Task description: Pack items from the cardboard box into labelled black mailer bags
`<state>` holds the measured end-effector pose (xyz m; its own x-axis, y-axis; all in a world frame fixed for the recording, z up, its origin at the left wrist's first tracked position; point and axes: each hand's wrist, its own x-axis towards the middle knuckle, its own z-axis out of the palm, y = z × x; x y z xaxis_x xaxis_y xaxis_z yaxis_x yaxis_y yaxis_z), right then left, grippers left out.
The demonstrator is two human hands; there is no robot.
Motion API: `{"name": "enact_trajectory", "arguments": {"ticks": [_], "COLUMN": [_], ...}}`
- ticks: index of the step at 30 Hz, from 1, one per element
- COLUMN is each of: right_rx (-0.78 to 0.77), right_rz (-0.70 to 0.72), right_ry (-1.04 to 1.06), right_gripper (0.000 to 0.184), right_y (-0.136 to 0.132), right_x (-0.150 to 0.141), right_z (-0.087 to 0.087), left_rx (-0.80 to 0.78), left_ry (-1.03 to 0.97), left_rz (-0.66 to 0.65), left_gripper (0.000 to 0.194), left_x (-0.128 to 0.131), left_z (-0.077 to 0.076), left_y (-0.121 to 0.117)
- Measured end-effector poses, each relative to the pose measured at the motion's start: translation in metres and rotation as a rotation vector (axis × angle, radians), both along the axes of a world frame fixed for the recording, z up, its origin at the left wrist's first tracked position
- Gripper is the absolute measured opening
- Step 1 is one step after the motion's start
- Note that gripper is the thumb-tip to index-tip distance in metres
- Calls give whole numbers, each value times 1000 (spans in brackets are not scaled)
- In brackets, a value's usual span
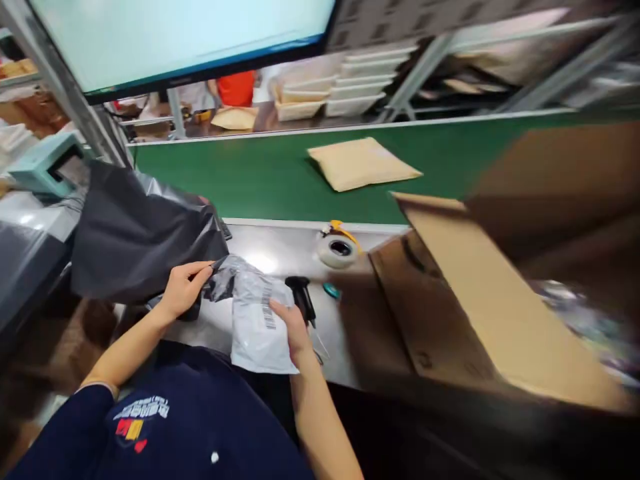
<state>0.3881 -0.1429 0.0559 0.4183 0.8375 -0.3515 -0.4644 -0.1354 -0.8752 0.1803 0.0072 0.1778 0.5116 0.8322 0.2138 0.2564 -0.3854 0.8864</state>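
Note:
My right hand [294, 331] grips the side of a white plastic package [255, 333] with a barcode on its face, thumb on top. At the package's upper left, shiny dark plastic [220, 280] is crumpled. My left hand [183, 291] is closed in a pinch on the edge of that dark plastic; whether it belongs to the package or to a separate bag, I cannot tell. A large black plastic bag [145, 233] lies just beyond my left hand. Close to my right hand, a black handheld scanner [301, 297] rests on the metal table [250, 241].
A tape roll with a yellow dispenser [339, 251] sits at the table's back. An open cardboard box [425, 313] stands on the right, its flap [500, 300] raised. Behind runs a green conveyor [240, 167] carrying a padded envelope [363, 163]. A monitor [190, 33] hangs above.

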Motion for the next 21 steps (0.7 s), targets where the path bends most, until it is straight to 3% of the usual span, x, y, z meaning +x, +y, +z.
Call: {"name": "enact_trajectory", "arguments": {"ticks": [4, 9, 12, 15, 19, 21], "right_rx": [22, 116, 186, 216, 269, 212], "right_rz": [56, -56, -53, -17, 240, 328], "right_ry": [32, -220, -307, -266, -225, -204], "right_gripper": [55, 58, 78, 97, 71, 56], "right_y": [-29, -62, -70, -68, -53, -41], "right_x": [-2, 6, 5, -2, -14, -19], "right_z": [12, 14, 10, 6, 5, 1], "left_rx": [-252, -318, -322, -314, -289, -269], "left_ry": [-59, 17, 36, 34, 131, 170], "left_rz": [-156, -363, -404, -418, -588, -668], "left_gripper": [49, 55, 59, 59, 56, 54], "left_x": [40, 55, 58, 58, 58, 60], "left_z": [-24, -31, -33, -35, -36, -35], "left_y": [2, 12, 21, 28, 32, 30]}}
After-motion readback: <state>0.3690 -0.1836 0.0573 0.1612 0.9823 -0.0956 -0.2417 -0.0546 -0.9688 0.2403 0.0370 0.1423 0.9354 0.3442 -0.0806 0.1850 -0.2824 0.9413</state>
